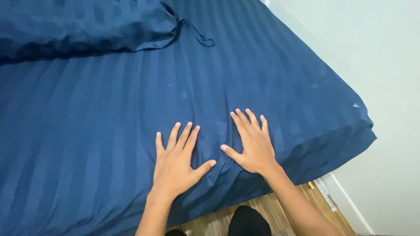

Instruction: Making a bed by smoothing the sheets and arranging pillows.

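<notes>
Both hands, left hand (175, 164) and right hand (253, 146), lie spread flat (palms down) on the striped navy sheet (109, 131); seemingly pressing it smooth.

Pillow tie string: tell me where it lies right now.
In the head view, the tie string trails off the dark blue pillow at top centre, resting on the striped blue sheet, well beyond both flat hands.
</notes>
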